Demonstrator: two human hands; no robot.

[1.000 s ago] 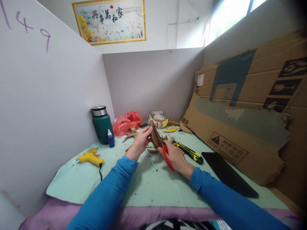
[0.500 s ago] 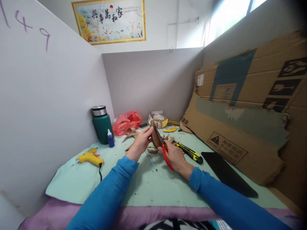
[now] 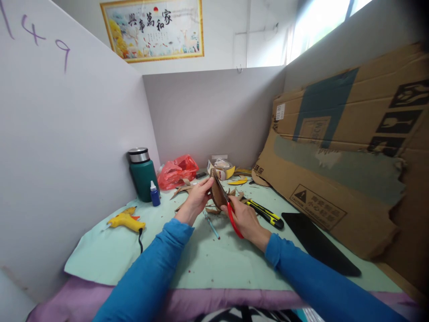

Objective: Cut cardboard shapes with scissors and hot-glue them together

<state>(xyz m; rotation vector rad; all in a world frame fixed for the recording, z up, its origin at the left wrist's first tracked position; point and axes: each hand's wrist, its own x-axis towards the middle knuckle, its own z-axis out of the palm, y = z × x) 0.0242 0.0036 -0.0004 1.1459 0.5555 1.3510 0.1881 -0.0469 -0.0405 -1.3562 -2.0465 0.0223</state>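
Clearly, both hands meet near the middle of the table (image 3: 214,268), each with something in it. The left hand (image 3: 197,197) pinches the upper part of a curved piece of brown cardboard (image 3: 217,194), its thumb near the top edge. The right hand (image 3: 246,217) is closed around the red handles of a pair of scissors (image 3: 230,212), and its fingertips reach the lower end of that same piece. The dark blades point up and away, lying along the right side of the cardboard; how far apart they stand is too small to tell. The piece is held tilted, above the table.

Below and behind it lie loose cardboard scraps (image 3: 213,210), and a thin blue pencil (image 3: 212,226) rests just in front of them. A yellow and black utility knife (image 3: 267,215) lies just beyond the right hand, with a flat black board (image 3: 320,243) further right, next to a large cardboard sheet (image 3: 335,183) leaning against the partition.

Over on the left, a yellow glue gun (image 3: 125,222) lies on its side near a small blue bottle (image 3: 154,196), which stands upright beside a green flask (image 3: 143,179). Farther back sit a crumpled red plastic bag (image 3: 177,173) and a small open box (image 3: 221,169).
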